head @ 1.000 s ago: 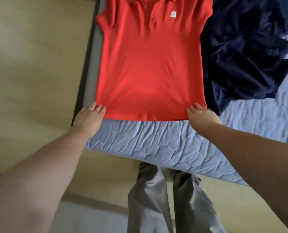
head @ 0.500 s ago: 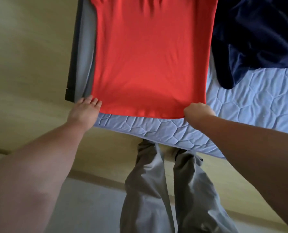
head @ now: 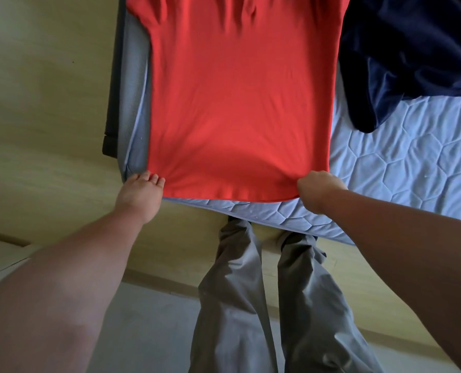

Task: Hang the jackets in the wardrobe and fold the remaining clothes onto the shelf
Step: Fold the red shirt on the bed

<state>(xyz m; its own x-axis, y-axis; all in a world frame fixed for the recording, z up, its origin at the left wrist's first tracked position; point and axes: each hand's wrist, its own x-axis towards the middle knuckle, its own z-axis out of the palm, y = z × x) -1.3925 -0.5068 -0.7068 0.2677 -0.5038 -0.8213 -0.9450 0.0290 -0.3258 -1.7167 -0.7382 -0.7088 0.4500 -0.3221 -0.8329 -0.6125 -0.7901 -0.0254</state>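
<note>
A red shirt (head: 237,103) lies spread flat on the corner of a bed with a pale blue quilted cover (head: 401,168), its hem toward me. My left hand (head: 140,192) holds the hem's left corner, fingertips on the cloth, which puckers there. My right hand (head: 318,189) is curled into a fist that grips the hem's right corner. The shirt's collar end runs out of view at the top. A dark navy garment (head: 412,55) lies crumpled on the bed to the right of the shirt.
The bed's corner and dark frame edge (head: 111,109) sit at the left, with pale wooden flooring (head: 43,103) beyond. My legs in grey trousers (head: 264,305) stand against the bed's near edge.
Both hands went from resting flat on the hem to gripping its corners; the right hand closed into a fist. The hem has slid closer to the bed's near edge.
</note>
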